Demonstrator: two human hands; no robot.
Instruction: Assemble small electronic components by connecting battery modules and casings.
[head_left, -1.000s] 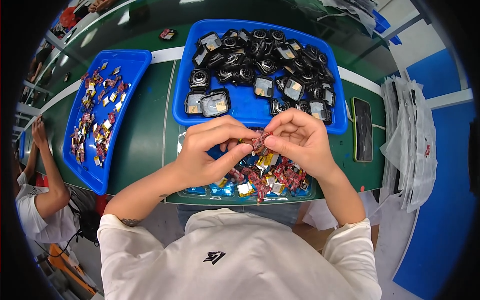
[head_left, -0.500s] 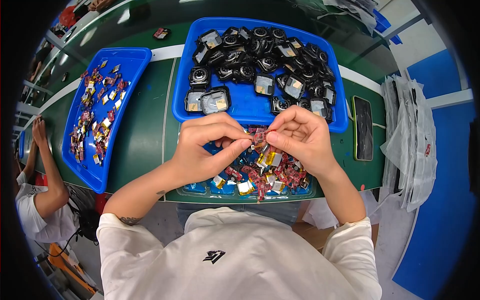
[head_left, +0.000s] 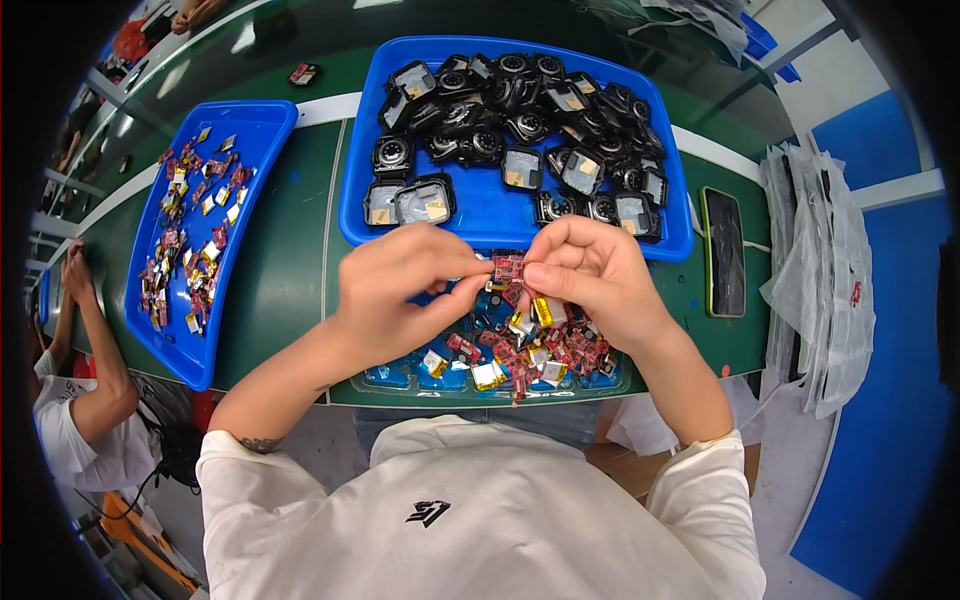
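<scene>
We pinch a small red circuit board [head_left: 508,267] between the fingertips of our left hand [head_left: 400,295] and right hand [head_left: 590,275], just above the clear tray [head_left: 400,378] of loose boards and batteries. That pile is far from used up. The big blue tray [head_left: 490,205] holds many black round housings [head_left: 520,105]; the side tray [head_left: 262,130] holds more small parts, so we judge plenty remains.

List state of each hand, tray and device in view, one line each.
left hand: fingers pinched on one end of the small red circuit board
right hand: pinched on the board's other end
big blue tray: holds black round housings, front bare
left blue tray: strewn with small red and gold parts
clear tray: holds red boards and gold cells
phone: flat, screen dark
</scene>
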